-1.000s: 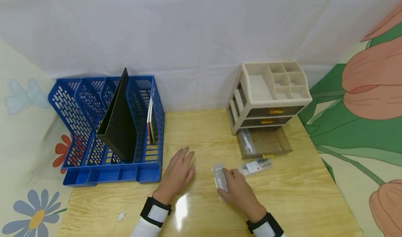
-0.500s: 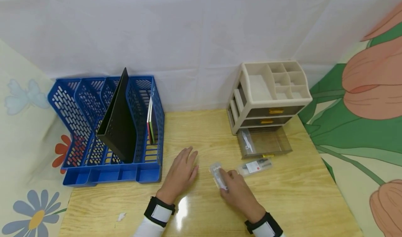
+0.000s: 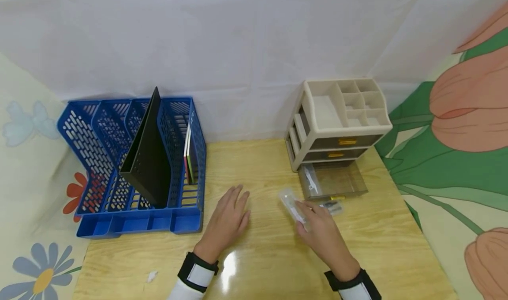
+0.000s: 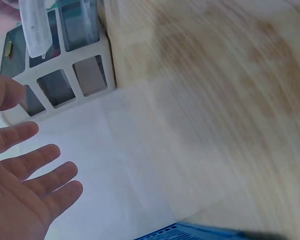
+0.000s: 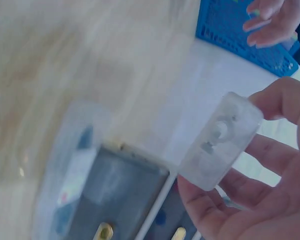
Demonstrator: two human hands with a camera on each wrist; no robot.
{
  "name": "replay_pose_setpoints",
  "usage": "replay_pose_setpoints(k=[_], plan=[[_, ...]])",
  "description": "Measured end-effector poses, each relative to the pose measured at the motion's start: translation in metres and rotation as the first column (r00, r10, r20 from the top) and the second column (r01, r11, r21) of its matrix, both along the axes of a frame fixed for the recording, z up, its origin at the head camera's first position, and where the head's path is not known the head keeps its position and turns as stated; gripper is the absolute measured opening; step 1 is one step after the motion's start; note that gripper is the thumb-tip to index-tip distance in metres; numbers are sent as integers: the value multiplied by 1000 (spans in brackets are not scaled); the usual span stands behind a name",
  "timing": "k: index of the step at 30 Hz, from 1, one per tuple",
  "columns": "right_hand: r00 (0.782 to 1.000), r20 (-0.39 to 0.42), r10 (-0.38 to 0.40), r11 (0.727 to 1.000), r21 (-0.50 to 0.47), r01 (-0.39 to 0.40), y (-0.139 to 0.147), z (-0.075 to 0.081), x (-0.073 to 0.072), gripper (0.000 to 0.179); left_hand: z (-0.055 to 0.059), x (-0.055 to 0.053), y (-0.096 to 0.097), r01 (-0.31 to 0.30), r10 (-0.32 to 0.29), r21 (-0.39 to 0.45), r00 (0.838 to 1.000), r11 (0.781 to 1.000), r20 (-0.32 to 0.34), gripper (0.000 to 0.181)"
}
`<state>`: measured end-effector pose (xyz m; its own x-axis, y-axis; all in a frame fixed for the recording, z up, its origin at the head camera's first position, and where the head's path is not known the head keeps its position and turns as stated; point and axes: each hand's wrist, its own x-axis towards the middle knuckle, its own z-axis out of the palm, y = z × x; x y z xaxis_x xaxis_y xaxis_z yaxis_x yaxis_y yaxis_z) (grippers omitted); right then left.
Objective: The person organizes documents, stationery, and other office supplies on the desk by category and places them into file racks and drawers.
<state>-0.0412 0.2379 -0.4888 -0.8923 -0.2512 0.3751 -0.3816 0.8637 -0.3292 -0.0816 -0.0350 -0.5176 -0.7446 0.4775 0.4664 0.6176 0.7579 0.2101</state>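
Note:
My right hand pinches a small clear plastic case between thumb and fingers, over the table. In the right wrist view the case is seen end-on; its contents are too blurred to tell. Partly behind my right hand lies another clear case with dark contents and a white label. Beyond it, the bottom drawer of a beige desktop organizer is pulled out, with a clear packet at its left side. My left hand holds nothing, its fingers extended near the blue rack.
A blue file rack stands at the left, holding a black folder and some thin booklets. A white scrap lies on the wooden table near the front. White cloth hangs behind.
My right hand has carried the clear case to the right and slightly away from me, now covering part of the other case. My left hand has barely moved.

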Motion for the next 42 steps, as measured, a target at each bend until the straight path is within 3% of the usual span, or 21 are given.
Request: replay_pose_setpoints(k=[7,13,20,28,36,39,42], plan=[[999,-22,-28,999,38,29,31,15,-15,45,5,4,-11,6,-7,-64,1000,998,-11,55],[999,-44,-18,995,97,23,66,21,-37,41,3,6,-23,19,-19,-111,1000,994,1,52],[999,40,-18,989,145,12,92,25,-59,38,-1,11,-33,60,-60,-186,998,981,9,53],[991,135,-17,982,187,-8,100,20,-90,31,-3,14,-38,87,-87,-217,996,972,10,53],[965,239,-108,969,242,48,103,5,-116,23,-8,15,-35,91,-89,-212,996,973,23,51],[938,304,-169,967,234,98,104,-3,-120,31,-10,16,-35,89,-88,-207,996,974,11,52],[895,389,-219,966,218,141,101,-9,-121,43,-10,16,-37,79,-79,-206,997,975,9,54]])
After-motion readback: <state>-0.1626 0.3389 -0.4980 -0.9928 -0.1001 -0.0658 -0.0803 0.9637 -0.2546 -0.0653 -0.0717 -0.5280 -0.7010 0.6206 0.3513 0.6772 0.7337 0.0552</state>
